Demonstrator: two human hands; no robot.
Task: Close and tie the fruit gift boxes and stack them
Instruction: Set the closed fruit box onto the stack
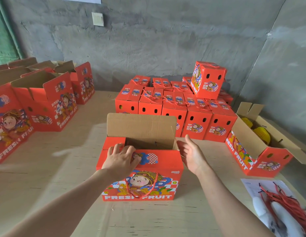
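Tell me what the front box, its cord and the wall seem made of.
Box: corrugated cardboard, going by the raw brown inside of its raised flap; the outside is printed red and looks smooth.
Cord: twisted red rope; the fibre is unclear.
Wall: probably bare grey cement render, rough and blotchy.

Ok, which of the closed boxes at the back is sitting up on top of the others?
The box at the right rear of the stack: it alone forms a second layer, tilted, with its two-hole end facing the camera.
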